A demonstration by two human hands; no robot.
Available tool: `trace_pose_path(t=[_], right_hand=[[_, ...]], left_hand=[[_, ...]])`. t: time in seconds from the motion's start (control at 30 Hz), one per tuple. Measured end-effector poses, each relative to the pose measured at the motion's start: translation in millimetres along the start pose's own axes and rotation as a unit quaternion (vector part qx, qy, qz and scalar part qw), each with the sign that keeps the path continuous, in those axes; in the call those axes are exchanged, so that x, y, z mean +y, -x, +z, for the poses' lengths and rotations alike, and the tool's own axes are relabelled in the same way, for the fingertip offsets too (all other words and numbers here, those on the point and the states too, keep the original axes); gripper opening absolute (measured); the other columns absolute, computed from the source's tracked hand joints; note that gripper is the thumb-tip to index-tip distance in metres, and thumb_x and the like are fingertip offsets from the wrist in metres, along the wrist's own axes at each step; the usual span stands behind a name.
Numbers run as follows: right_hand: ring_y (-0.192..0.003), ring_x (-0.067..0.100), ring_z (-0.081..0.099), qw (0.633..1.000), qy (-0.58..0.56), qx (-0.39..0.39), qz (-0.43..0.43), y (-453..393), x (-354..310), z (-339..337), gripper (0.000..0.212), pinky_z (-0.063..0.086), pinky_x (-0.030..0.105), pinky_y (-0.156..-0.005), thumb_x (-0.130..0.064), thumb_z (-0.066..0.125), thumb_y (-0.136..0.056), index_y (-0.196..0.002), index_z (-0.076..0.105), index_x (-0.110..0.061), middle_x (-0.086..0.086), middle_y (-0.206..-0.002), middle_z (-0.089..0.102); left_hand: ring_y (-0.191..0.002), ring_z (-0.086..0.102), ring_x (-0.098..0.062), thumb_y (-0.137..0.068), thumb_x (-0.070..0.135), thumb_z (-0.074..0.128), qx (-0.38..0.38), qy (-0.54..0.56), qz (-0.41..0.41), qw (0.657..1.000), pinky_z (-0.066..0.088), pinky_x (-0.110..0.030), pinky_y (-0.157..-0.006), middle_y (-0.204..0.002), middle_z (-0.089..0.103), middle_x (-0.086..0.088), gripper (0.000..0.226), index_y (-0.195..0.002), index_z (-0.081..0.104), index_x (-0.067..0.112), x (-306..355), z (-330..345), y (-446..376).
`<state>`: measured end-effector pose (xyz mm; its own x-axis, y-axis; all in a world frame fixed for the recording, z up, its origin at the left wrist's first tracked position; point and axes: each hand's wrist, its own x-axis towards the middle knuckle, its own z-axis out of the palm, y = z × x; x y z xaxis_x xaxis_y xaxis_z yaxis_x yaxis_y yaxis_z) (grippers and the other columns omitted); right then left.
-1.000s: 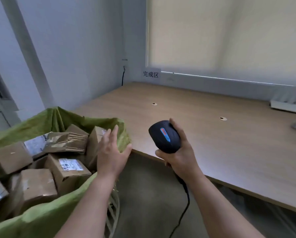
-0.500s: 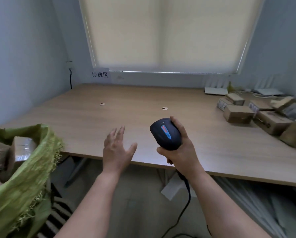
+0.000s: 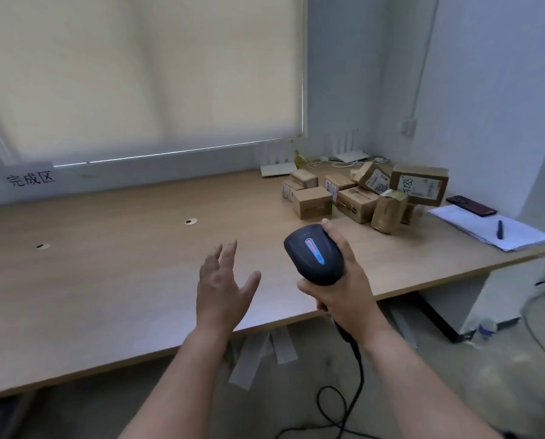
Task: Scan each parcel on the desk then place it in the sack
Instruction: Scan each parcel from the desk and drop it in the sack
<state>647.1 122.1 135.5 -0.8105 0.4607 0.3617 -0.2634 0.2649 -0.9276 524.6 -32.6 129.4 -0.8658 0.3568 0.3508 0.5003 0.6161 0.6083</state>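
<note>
Several brown cardboard parcels (image 3: pixel 364 193) sit in a cluster at the far right of the wooden desk (image 3: pixel 106 264). My right hand (image 3: pixel 344 286) grips a black handheld scanner (image 3: pixel 313 253) with a lit red and blue strip, held above the desk's front edge. My left hand (image 3: pixel 223 286) hovers over the desk with fingers spread and holds nothing. The green sack is out of view.
A white paper pad (image 3: pixel 489 226) with a blue pen (image 3: pixel 500 229) lies at the desk's right end, a dark phone (image 3: pixel 471 205) behind it. White routers (image 3: pixel 279 167) stand by the window. The scanner cable (image 3: pixel 344 394) trails to the floor. A sign (image 3: pixel 30 178) hangs at the back left.
The view has swung right, away from the green sack, which has left the frame. My left hand has come off the sack and now hovers over the desk. The parcel pile has come into view.
</note>
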Motion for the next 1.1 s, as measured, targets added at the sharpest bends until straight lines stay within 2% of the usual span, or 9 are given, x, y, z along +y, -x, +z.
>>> trace_pose_path(t=[0.17,0.3,0.43,0.53,0.63,0.73,0.83,0.93,1.1], right_hand=[[-0.087,0.018,0.06,0.999,0.024,0.031,-0.009,-22.3,15.3,-38.6,0.1,0.051,0.024,-0.051,0.004,0.078,-0.074,-0.147,0.027,-0.041,-0.021,-0.123,0.045],[-0.081,0.014,0.059,0.999,0.017,0.05,-0.002,-55.1,34.7,-59.6,0.1,0.051,0.025,-0.051,0.004,0.078,-0.073,-0.147,0.029,-0.043,-0.02,-0.122,0.048],[-0.096,0.016,0.061,0.998,0.016,0.054,-0.004,-102.4,57.9,-78.3,0.1,0.055,0.027,-0.054,0.005,0.078,-0.073,-0.148,0.028,-0.039,-0.018,-0.128,0.048],[-0.088,0.017,0.06,0.999,0.019,0.046,-0.003,-146.6,70.6,-91.9,0.1,0.051,0.024,-0.051,0.003,0.079,-0.073,-0.148,0.029,-0.041,-0.009,-0.131,0.048],[-0.078,0.015,0.058,0.998,0.015,0.054,-0.01,-192.4,83.3,-104.9,0.1,0.049,0.024,-0.048,0.007,0.079,-0.071,-0.147,0.032,-0.04,-0.013,-0.128,0.049],[-0.082,0.014,0.056,0.997,0.022,0.067,-0.017,-225.2,99.4,-117.7,0.1,0.049,0.02,-0.051,0.009,0.079,-0.07,-0.147,0.033,-0.035,-0.016,-0.128,0.048],[-0.082,0.016,0.056,0.997,0.021,0.073,-0.005,-243.7,116.0,-134.9,0.098,0.049,0.022,-0.048,0.01,0.078,-0.072,-0.146,0.033,-0.036,-0.008,-0.131,0.049],[-0.09,0.02,0.055,0.997,0.022,0.075,0.007,-255.2,129.0,-157.1,0.099,0.049,0.021,-0.049,0.01,0.078,-0.072,-0.146,0.034,-0.039,-0.001,-0.137,0.047],[-0.074,0.011,0.055,0.996,0.015,0.085,0.014,-278.0,141.9,-201.9,0.097,0.048,0.021,-0.048,0.01,0.077,-0.072,-0.144,0.036,-0.04,-0.005,-0.13,0.051]], left_hand=[[-0.142,0.021,-0.021,-0.088,0.039,0.063,-0.025,0.012,0.027,0.999,0.026,-0.037,-0.112,-0.155,0.026,-0.006,0.072,-0.149,0.027,0.026,23.8,42.3,-29.1],[-0.142,0.021,-0.021,-0.089,0.04,0.062,-0.031,0.005,0.043,0.999,0.028,-0.039,-0.112,-0.155,0.026,-0.005,0.073,-0.15,0.026,0.025,37.0,71.9,-64.3],[-0.142,0.021,-0.022,-0.089,0.039,0.062,-0.038,0.002,0.047,0.998,0.029,-0.04,-0.113,-0.155,0.026,-0.006,0.073,-0.15,0.025,0.025,44.5,100.5,-110.4],[-0.142,0.022,-0.022,-0.088,0.04,0.062,-0.047,-0.001,0.046,0.998,0.028,-0.039,-0.112,-0.155,0.026,-0.006,0.074,-0.15,0.024,0.027,47.9,122.3,-152.2],[-0.141,0.023,-0.023,-0.087,0.04,0.063,-0.046,0.002,0.054,0.997,0.029,-0.038,-0.112,-0.154,0.027,-0.008,0.074,-0.15,0.025,0.026,54.5,144.7,-196.7],[-0.141,0.024,-0.024,-0.087,0.04,0.065,-0.051,0.004,0.073,0.996,0.028,-0.038,-0.112,-0.154,0.028,-0.009,0.075,-0.15,0.026,0.025,62.8,170.3,-231.8],[-0.141,0.023,-0.024,-0.087,0.04,0.064,-0.066,0.007,0.079,0.995,0.028,-0.039,-0.113,-0.155,0.027,-0.008,0.076,-0.15,0.025,0.027,71.5,197.9,-253.4],[-0.142,0.022,-0.023,-0.087,0.041,0.063,-0.081,0.01,0.084,0.993,0.027,-0.038,-0.113,-0.155,0.026,-0.007,0.076,-0.151,0.023,0.027,82.3,222.6,-265.5],[-0.143,0.02,-0.022,-0.088,0.046,0.06,-0.086,-0.01,0.085,0.993,0.029,-0.038,-0.112,-0.156,0.023,-0.005,0.077,-0.151,0.019,0.03,109.6,257.0,-284.4]])
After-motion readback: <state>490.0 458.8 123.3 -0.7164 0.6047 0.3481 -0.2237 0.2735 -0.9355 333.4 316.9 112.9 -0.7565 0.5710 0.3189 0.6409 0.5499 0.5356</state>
